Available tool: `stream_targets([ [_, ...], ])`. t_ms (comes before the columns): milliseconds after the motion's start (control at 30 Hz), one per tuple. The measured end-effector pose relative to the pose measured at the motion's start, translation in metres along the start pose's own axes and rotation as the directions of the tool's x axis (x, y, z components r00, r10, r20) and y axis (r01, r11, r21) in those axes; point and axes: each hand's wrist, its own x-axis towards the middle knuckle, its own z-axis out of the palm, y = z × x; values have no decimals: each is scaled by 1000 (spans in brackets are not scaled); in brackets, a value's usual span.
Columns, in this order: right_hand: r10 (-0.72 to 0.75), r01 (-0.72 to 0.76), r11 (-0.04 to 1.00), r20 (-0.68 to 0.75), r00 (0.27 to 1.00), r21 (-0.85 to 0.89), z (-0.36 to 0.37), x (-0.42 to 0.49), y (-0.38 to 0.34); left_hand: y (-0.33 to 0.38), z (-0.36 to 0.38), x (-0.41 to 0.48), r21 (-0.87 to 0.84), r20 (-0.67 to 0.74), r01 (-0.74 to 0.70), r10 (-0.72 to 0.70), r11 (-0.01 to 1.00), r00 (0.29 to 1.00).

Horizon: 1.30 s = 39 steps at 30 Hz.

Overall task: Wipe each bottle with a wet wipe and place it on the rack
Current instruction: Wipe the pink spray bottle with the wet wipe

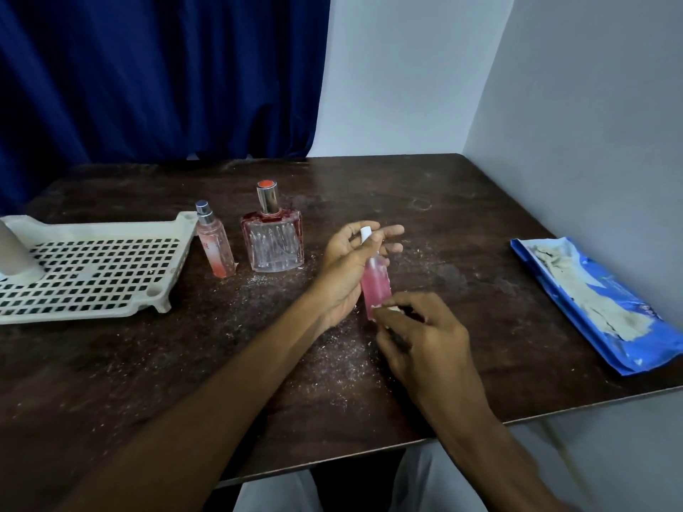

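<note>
Two hands work one pink bottle (376,286) just above the table (443,201).
Left hand (343,267) holds the bottle tilted, white cap pointing away from the person, fingers curved round its upper part. Right hand (417,334) pinches a small scrap of wipe (388,308) against the bottle's lower end (the fingers hide most of the scrap). Slim bottle (214,245) and square bottle (273,242) stand upright on the table, just beside the rack (96,275). Blue wipe pack (598,308) lies open at the table's right edge.

Left hand (343,271), right hand (417,334) and 2 forearms (221,382) are bare; the trousers (273,493) are pale whitish.
</note>
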Motion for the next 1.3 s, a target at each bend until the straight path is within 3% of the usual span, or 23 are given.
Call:
stream_targets([
  [100,-18,18,1000,2,1000,9,0,1,0,2,-2,1,-23,30,13,-12,1000,999],
  [367,132,-130,984,-14,991,119,-4,15,8,3,-5,2,-58,59,5,-2,998,998],
  [533,126,-122,990,-59,990,73,0,21,6,2,-3,0,-52,21,25,-24,998,999],
  [733,123,-114,984,-58,991,136,0,12,5,6,-2,-1,-100,80,76,-69,992,994],
  [900,103,-102,985,0,995,137,-3,4,9,3,-5,-1,-72,60,57,-53,996,997],
  [1300,75,-69,983,-33,997,171,3,49,15,-1,-2,-2,-57,67,15,-11,998,998],
])
